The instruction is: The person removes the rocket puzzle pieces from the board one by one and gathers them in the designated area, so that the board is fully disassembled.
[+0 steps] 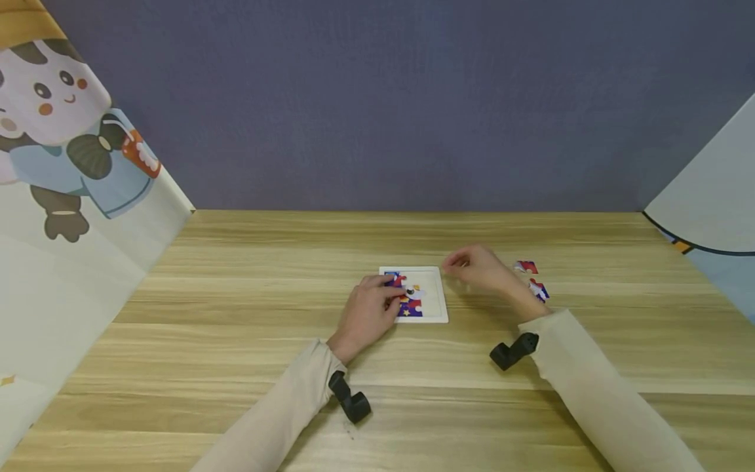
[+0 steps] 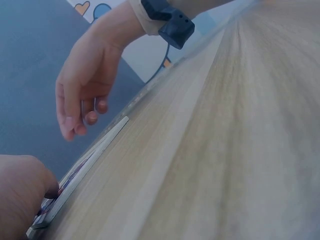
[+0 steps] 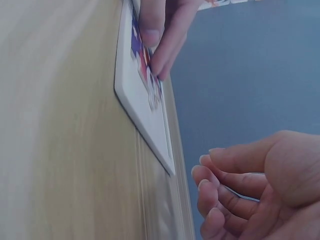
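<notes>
A white puzzle tray [image 1: 436,301] lies on the table with several joined jigsaw pieces [image 1: 411,308] on its left side, blue, red and white with yellow stars. My left hand [image 1: 368,311] rests on these pieces; in the right wrist view its thumb [image 3: 151,36] and a finger touch them. Just off the tray's right side, my right hand [image 1: 480,267] hovers in the air. Its fingers [image 3: 237,159] are loosely bent, and nothing shows between them. Loose jigsaw pieces lie beyond the right hand: a red and white one [image 1: 527,267] and another [image 1: 538,290] partly behind the wrist.
The wood-grain table [image 1: 265,275] runs back to a dark blue-grey wall [image 1: 413,105]. A white panel with a cartoon figure [image 1: 71,131] stands on the left, another pale panel [image 1: 714,177] on the right. Black wrist cameras [image 1: 354,403] sit on both sleeves.
</notes>
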`<state>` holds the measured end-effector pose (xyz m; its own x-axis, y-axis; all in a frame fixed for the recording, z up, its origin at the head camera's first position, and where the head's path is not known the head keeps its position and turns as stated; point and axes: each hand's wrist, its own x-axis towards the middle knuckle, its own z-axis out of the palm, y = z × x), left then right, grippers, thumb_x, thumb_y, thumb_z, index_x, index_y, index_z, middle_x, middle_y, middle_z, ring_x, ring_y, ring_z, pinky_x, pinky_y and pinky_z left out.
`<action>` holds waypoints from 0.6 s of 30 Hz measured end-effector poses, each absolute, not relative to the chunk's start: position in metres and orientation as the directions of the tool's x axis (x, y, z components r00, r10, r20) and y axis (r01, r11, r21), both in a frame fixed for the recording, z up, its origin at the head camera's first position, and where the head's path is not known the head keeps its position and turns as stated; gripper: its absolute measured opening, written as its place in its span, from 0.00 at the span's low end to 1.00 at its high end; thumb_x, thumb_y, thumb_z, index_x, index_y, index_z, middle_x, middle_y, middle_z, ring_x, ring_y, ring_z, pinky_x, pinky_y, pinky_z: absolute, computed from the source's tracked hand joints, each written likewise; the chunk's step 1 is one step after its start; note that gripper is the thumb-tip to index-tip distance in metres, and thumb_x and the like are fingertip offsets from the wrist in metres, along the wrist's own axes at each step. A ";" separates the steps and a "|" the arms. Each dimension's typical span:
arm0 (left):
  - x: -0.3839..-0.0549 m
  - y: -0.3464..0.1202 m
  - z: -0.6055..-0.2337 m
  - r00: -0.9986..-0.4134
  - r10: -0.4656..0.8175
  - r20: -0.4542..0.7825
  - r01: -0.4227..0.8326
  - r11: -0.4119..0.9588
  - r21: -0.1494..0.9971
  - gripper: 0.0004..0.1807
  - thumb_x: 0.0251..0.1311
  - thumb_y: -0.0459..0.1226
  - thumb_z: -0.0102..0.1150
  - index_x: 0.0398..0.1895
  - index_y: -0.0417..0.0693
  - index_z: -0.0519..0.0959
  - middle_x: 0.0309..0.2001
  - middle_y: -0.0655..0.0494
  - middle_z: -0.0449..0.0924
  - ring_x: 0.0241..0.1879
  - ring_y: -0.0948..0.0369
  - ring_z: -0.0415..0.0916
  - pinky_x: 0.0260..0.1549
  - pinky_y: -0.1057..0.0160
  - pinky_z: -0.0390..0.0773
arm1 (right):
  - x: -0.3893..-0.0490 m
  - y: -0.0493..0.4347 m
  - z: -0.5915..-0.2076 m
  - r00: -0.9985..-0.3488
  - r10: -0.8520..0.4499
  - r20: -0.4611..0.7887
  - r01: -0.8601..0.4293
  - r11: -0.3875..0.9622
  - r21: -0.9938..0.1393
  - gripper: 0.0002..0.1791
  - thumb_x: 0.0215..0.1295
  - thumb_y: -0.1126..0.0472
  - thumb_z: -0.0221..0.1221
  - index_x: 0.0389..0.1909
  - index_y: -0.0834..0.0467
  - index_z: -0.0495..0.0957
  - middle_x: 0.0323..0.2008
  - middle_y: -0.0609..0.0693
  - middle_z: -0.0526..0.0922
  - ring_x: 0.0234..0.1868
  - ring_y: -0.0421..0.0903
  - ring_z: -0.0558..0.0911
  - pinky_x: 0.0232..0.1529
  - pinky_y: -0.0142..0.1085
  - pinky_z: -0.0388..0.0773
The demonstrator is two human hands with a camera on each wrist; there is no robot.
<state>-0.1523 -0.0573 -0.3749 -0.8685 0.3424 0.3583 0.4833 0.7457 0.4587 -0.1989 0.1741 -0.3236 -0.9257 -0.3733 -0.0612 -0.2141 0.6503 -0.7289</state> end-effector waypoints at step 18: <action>-0.153 -0.057 -0.375 -0.856 0.360 0.370 0.503 0.744 0.440 0.11 0.57 0.35 0.58 0.42 0.48 0.86 0.54 0.44 0.80 0.55 0.49 0.76 0.58 0.51 0.72 | -0.192 0.146 -0.332 -0.901 -0.429 -0.073 -0.252 0.651 -0.716 0.10 0.63 0.65 0.58 0.43 0.64 0.80 0.37 0.56 0.81 0.35 0.46 0.77 0.32 0.33 0.74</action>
